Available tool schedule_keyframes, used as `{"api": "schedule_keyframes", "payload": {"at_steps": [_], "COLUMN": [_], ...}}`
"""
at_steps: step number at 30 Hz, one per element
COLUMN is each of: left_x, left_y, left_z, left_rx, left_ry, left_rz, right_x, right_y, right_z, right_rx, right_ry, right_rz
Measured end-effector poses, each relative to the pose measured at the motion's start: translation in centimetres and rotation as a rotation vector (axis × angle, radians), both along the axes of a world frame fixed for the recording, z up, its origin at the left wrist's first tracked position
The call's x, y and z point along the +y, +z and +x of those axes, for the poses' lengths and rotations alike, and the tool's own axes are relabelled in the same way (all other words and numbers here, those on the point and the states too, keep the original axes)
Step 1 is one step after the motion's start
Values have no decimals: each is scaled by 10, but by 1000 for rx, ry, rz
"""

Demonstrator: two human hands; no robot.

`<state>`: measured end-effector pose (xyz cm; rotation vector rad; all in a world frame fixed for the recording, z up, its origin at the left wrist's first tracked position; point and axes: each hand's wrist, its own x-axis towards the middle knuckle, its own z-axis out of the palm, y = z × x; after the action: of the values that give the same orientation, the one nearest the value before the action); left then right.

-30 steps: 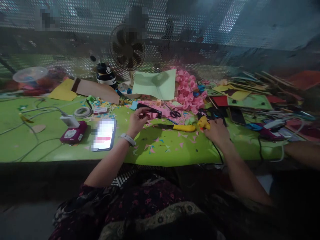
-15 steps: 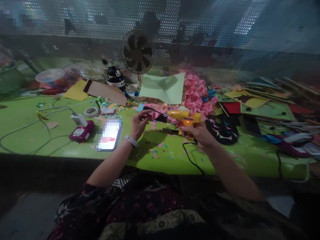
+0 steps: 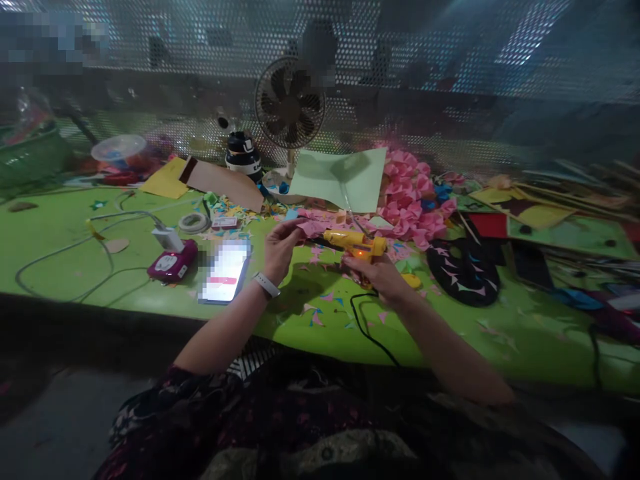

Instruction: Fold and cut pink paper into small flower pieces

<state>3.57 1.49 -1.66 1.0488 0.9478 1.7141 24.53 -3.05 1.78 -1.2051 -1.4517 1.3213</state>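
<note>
My left hand [image 3: 279, 249], a pale watch on its wrist, pinches a small folded pink paper piece [image 3: 311, 228] above the green table [image 3: 60, 267]. My right hand [image 3: 381, 275] grips a yellow glue gun [image 3: 354, 243] with an orange light glowing on its side. The gun's nozzle points left and sits right at the pink piece. A black cord [image 3: 367, 327] runs from the gun over the table's front edge.
A lit phone [image 3: 225, 271] lies left of my left hand, beside a magenta device [image 3: 173, 264] with a white charger and cables. Behind stand a small fan [image 3: 290, 103], a pale green sheet [image 3: 340, 177], a heap of pink paper flowers [image 3: 413, 193]. Coloured card clutters the right; scraps litter the table.
My right hand has picked up the glue gun from the table at the right and brought it left to the pink piece in my left hand. The view has shifted.
</note>
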Motion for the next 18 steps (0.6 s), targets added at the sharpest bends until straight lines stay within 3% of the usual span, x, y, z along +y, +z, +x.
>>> {"api": "schedule_keyframes", "payload": {"at_steps": [9, 18], "left_x": [-1, 2], "left_y": [-2, -6], "left_z": [-2, -2], "left_rx": [55, -52], "left_ry": [-32, -77], "left_rz": [39, 26], "right_x": [-6, -9], "right_y": [0, 2], "right_z": [-6, -7], "right_rx": [7, -41], "right_ry": [12, 3], "right_rz": [26, 117]}}
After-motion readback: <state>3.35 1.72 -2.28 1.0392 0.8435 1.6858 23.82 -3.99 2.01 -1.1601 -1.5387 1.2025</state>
